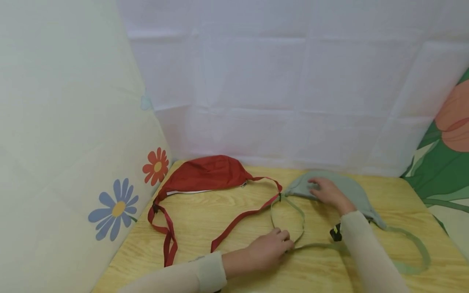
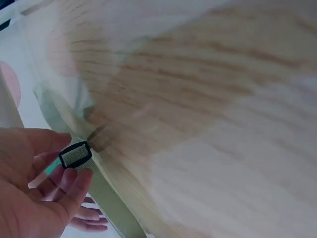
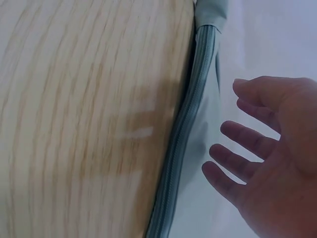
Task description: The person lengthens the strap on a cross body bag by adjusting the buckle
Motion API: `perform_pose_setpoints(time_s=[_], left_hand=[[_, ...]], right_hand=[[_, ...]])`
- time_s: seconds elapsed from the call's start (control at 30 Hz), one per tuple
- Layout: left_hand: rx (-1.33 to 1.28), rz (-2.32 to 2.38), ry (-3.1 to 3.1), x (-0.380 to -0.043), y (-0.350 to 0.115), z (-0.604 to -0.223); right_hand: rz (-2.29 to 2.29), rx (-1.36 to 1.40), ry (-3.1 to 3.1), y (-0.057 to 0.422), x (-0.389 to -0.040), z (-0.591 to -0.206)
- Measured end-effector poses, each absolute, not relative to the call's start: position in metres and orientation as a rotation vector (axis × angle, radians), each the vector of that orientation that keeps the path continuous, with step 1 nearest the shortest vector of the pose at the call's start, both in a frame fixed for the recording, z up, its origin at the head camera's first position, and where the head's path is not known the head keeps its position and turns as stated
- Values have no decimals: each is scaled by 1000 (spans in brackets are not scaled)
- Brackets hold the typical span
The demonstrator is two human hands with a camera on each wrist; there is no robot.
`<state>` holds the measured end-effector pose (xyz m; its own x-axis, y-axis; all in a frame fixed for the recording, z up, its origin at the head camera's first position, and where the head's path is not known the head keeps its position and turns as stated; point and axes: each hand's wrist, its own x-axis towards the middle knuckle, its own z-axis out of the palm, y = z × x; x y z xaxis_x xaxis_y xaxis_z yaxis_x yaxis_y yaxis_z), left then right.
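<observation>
A grey-green waist bag (image 1: 353, 193) lies at the back right of the table, its strap looping toward the front. My left hand (image 1: 269, 249) is low over the table at that strap. In the left wrist view its thumb and fingers pinch a black slider buckle (image 2: 76, 154) threaded on the green webbing strap (image 2: 116, 203). Over the bag is my right hand (image 1: 329, 194), fingers spread and holding nothing. The right wrist view has the bag's long zipper (image 3: 181, 134) running beside those fingers.
On the left of the wooden table (image 1: 311, 272) lies a red waist bag (image 1: 212, 173), with red straps (image 1: 238, 224) trailing forward. A black buckle (image 1: 335, 232) sits near my right sleeve. White cloth (image 1: 256, 81) hangs behind; flower-printed sheets flank both sides.
</observation>
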<state>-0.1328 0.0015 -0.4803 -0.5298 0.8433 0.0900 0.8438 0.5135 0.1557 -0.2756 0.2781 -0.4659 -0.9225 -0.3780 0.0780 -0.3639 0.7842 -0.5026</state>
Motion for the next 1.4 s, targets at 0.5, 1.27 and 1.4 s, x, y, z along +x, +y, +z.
perform_pose_setpoints(time_s=[0.5,1.27,1.4], left_hand=[[-1489,17,-2550,-127,9,-484],[-1766,-21,-2467,-117,13,-480],[-1825,-55,-2448,-119,13,-479]], right_hand=[[-694,-745,2895,266,-286,-475],[-601,-664,2783,264,-291,-476],[-567,-693,2788,265,-295,-476]])
